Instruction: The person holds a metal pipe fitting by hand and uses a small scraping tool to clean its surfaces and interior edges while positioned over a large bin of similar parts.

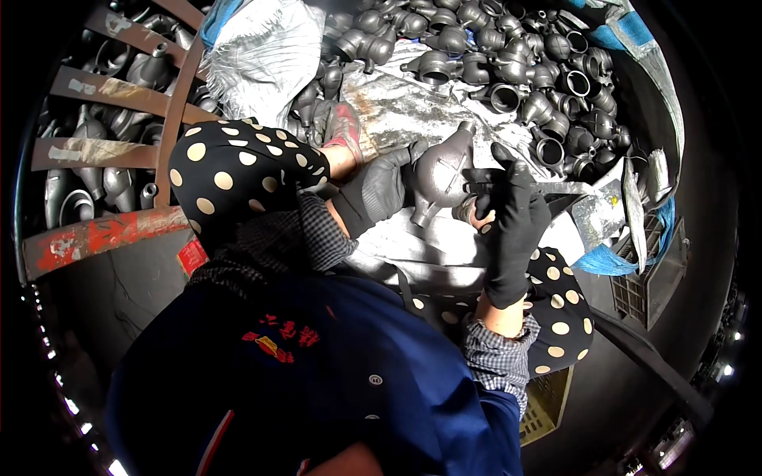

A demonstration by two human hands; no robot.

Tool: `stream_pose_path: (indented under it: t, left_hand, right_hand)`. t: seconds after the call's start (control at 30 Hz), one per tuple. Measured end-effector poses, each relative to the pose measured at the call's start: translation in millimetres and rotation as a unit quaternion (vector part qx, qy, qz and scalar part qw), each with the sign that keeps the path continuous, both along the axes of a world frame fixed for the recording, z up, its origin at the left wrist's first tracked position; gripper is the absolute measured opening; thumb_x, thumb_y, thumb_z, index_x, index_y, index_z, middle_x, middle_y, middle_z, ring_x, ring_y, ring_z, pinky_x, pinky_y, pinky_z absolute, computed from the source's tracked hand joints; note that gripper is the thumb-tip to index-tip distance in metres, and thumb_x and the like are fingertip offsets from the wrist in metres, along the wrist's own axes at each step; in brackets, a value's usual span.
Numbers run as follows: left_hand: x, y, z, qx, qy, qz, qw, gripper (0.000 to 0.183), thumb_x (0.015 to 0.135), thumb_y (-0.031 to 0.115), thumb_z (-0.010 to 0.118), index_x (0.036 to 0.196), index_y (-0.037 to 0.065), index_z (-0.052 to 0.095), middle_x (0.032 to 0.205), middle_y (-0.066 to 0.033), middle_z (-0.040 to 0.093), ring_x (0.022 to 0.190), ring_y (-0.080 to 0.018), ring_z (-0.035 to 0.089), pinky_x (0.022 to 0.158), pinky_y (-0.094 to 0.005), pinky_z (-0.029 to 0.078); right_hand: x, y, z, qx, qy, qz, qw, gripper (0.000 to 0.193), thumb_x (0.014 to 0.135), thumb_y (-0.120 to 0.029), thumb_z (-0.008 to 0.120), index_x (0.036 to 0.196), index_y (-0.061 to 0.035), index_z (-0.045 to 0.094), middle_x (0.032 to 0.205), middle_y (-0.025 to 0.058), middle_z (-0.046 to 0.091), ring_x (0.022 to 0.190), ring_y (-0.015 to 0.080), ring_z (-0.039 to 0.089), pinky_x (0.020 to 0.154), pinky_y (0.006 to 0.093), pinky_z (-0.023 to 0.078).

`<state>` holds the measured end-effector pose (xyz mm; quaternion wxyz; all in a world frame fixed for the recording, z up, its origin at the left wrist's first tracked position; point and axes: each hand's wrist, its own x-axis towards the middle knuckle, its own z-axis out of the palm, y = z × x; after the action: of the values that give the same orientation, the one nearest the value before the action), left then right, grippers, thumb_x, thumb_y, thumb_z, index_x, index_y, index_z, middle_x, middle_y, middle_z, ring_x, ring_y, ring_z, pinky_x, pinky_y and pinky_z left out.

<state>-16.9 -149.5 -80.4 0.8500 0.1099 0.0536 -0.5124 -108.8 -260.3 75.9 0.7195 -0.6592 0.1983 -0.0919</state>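
My left hand [379,189], in a dark work glove, is closed on the left side of a grey metal casting [441,176]. The casting has a round, bulbous body, with a neck pointing up and a shorter stub pointing down; a raised mark shows on its face. Right of it, my black-gloved right hand [517,226] is wrapped round a flat, dark bar-shaped tool [565,188]. One end of that tool reaches the casting's right side; whether they touch I cannot tell. Its exact kind is unclear, and the glove hides its middle.
A large heap of similar castings [516,63] lies ahead on white woven sacking [421,99]. At left, more castings sit behind a rusty metal frame [171,119]. A white sack [266,63] stands beside it. Crates, one yellow [548,404] and one grey [652,274], are at right.
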Motion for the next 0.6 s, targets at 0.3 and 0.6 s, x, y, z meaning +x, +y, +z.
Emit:
stream_pose_path:
  t: [0.3,0.6]
  left_hand:
    - [-26,47,113,0.080,0.077,0.144,0.983,0.048,0.101,0.027,0.027,0.139,-0.002,0.031,0.141,-0.0197,0.041,0.130,-0.0320,0.042,0.110,-0.0478,0.033]
    - [-16,51,62,0.041,0.034,0.107,0.993,0.058,0.102,0.041,0.022,0.145,0.002,0.023,0.148,-0.0193,0.029,0.134,-0.0322,0.037,0.111,-0.0507,0.033]
  right_hand:
    - [-13,9,6,-0.072,0.009,0.036,0.997,0.024,0.089,-0.009,0.063,0.110,0.0019,0.067,0.086,0.0046,0.070,0.067,0.0052,0.057,0.060,0.0198,0.045]
    - [-3,4,-5,0.029,-0.057,-0.041,0.997,0.030,0.093,-0.010,0.056,0.118,0.0050,0.060,0.086,0.0078,0.068,0.065,0.0075,0.057,0.054,0.0172,0.042]
